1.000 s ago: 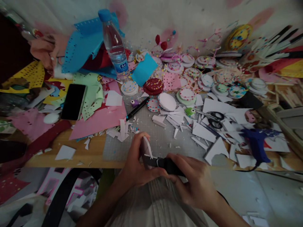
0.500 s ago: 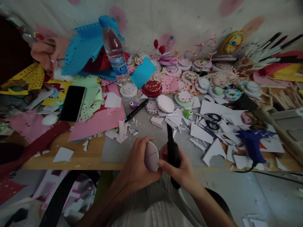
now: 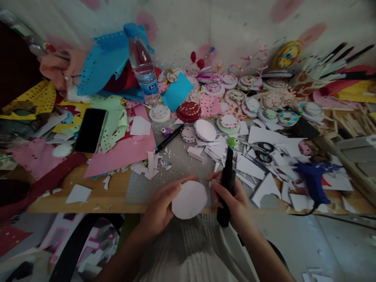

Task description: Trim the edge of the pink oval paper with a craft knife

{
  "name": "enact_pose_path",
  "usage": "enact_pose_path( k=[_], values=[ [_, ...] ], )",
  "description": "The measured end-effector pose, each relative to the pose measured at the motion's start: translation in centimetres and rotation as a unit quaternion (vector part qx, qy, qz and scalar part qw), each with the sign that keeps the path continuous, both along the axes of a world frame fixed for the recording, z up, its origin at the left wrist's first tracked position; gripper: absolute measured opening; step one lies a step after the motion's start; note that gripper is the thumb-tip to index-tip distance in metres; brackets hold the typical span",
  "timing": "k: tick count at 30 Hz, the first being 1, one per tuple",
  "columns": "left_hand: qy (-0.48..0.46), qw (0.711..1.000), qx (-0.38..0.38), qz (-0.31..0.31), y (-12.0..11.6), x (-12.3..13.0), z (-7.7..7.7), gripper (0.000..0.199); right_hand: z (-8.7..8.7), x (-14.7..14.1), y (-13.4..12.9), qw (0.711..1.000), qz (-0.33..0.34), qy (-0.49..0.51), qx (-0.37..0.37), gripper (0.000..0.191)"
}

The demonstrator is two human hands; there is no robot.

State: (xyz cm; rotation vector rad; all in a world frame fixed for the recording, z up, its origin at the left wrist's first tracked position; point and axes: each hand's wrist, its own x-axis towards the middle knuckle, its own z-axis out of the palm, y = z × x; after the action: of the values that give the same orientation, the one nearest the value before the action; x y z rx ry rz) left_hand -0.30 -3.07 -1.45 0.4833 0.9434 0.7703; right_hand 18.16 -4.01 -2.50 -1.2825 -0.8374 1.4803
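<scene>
My left hand [image 3: 160, 207] is closed on the edge of a round white foam disc [image 3: 189, 199], thumb on top, its broad face turned up toward me over the desk's front edge. To the right of the disc, apart from it, my right hand [image 3: 235, 199] grips a black utility knife [image 3: 226, 184] that points up and away. Beneath both lies a grey cutting mat [image 3: 179, 164]. White offcuts [image 3: 217, 148] are heaped on the mat beyond my hands, beside another white disc [image 3: 205, 130].
A water bottle [image 3: 142, 64] stands at the back left, with a phone [image 3: 91, 130] nearer. Several decorated discs [image 3: 229, 122] line the rear. Scissors [image 3: 263, 152] and a blue glue gun [image 3: 313, 182] with a cord lie right. A black pen [image 3: 169, 140] rests on the mat.
My left hand has turned the disc from edge-on to face up. My right hand has drawn away to the right with the knife and no longer touches the disc.
</scene>
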Motion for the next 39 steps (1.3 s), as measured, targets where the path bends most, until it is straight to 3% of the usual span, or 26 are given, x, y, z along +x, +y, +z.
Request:
enact_pose_path(
  k=[5, 11, 16, 19, 21, 24, 26, 29, 35, 39],
  values=[
    [0.064, 0.988, 0.007, 0.139, 0.6, 1.0, 0.2, 0.026, -0.3, -1.1, -0.5, 0.995, 0.064, -0.071, -0.005, 0.032],
    [0.063, 0.968, -0.001, 0.245, 1.6, 1.5, -2.1, 0.033, -1.6, -2.5, -1.1, 0.991, 0.057, -0.093, -0.072, 0.048],
    [0.082, 0.946, 0.073, 0.304, 1.7, 0.6, -3.2, 0.031, -3.9, -3.3, 0.7, 0.98, 0.028, -0.195, 0.032, 0.04],
    [0.097, 0.932, 0.13, 0.324, 1.1, -1.4, -3.2, 0.037, -5.3, -3.4, 2.2, 0.953, 0.01, -0.28, 0.113, 0.034],
    [0.146, 0.922, 0.189, 0.304, 0.7, -3.4, -3.1, 0.043, -6.0, -3.2, 3.0, 0.929, 0.012, -0.337, 0.155, 0.029],
    [0.27, 0.873, 0.283, 0.292, 0.7, -7.2, -3.2, 0.041, -6.6, -3.0, 3.5, 0.884, 0.017, -0.417, 0.212, 0.025],
    [0.393, 0.812, 0.345, 0.259, 1.4, -9.8, -3.1, 0.036, -6.7, -2.8, 3.7, 0.852, 0.03, -0.462, 0.243, 0.024],
    [0.481, 0.753, 0.368, 0.256, 3.6, -13.5, -2.4, 0.034, -6.8, -2.7, 4.1, 0.807, 0.055, -0.52, 0.275, 0.025],
    [0.666, 0.642, 0.317, 0.21, 10.3, -20.1, 0.0, 0.039, -8.1, -2.4, 5.2, 0.727, 0.062, -0.603, 0.323, 0.024],
    [0.752, 0.598, 0.236, 0.148, 13.8, -22.8, 0.5, 0.043, -9.4, -2.0, 5.4, 0.696, 0.04, -0.623, 0.355, 0.032]
  ],
)
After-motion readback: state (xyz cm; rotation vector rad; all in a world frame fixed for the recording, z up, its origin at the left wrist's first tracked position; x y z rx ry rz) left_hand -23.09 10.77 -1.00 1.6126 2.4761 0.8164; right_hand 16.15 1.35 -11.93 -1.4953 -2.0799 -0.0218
